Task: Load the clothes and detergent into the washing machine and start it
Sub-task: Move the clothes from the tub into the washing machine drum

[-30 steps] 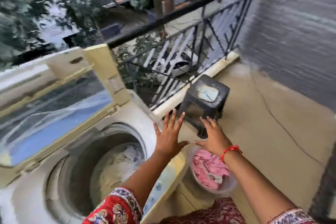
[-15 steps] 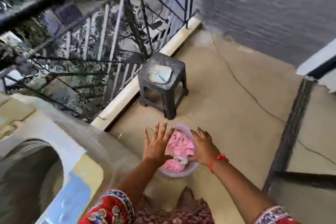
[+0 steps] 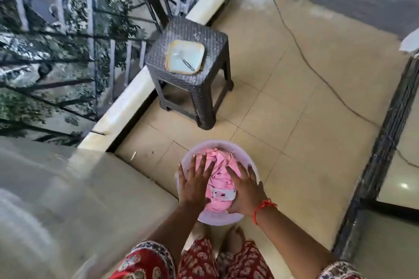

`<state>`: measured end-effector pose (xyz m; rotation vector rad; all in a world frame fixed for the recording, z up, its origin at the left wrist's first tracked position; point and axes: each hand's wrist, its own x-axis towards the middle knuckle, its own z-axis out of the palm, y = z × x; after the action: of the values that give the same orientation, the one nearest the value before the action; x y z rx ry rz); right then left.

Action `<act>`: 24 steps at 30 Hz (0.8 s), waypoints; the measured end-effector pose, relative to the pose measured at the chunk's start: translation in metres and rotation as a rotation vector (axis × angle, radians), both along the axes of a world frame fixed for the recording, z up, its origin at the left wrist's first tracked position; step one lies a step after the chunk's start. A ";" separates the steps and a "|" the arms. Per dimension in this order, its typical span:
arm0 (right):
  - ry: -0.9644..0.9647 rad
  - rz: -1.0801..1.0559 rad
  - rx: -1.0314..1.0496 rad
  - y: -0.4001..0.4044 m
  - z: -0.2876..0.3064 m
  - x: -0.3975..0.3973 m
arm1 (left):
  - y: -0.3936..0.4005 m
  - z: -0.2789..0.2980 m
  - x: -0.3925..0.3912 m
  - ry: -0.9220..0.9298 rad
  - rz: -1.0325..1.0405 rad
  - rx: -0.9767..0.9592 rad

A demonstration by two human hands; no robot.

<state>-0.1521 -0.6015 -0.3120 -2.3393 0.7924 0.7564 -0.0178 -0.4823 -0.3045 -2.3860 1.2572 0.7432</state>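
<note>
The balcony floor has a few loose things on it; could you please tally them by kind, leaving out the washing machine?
Stool: 1
Plate on the stool: 1
Utensil on the plate: 1
Basin: 1
Pile of pink clothes in the basin: 1
Cable across the floor: 1
Total: 6

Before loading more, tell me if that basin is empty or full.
Full: pink clothes heap above the basin rim, both hands pressing on them.

Tiled balcony floor (beige), dark stool, railing.
</note>
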 end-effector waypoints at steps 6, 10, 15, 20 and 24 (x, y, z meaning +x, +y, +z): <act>0.112 0.014 -0.030 0.004 -0.117 0.017 | -0.006 -0.126 0.010 0.052 -0.052 0.058; 0.092 0.003 -0.030 0.012 -0.192 0.023 | 0.001 -0.195 0.011 0.074 -0.095 0.089; 0.182 0.006 0.016 0.018 -0.251 0.032 | 0.005 -0.256 0.013 0.104 -0.124 0.126; 0.253 -0.028 0.076 0.026 -0.297 0.029 | -0.002 -0.301 0.012 0.089 -0.119 0.129; 0.130 -0.085 0.048 0.023 -0.323 0.035 | -0.006 -0.319 0.015 0.039 -0.094 0.033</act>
<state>-0.1176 -0.5785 -0.6353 -2.2165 0.9128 0.8874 -0.0029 -0.4883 -0.6238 -2.2790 1.3519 0.7799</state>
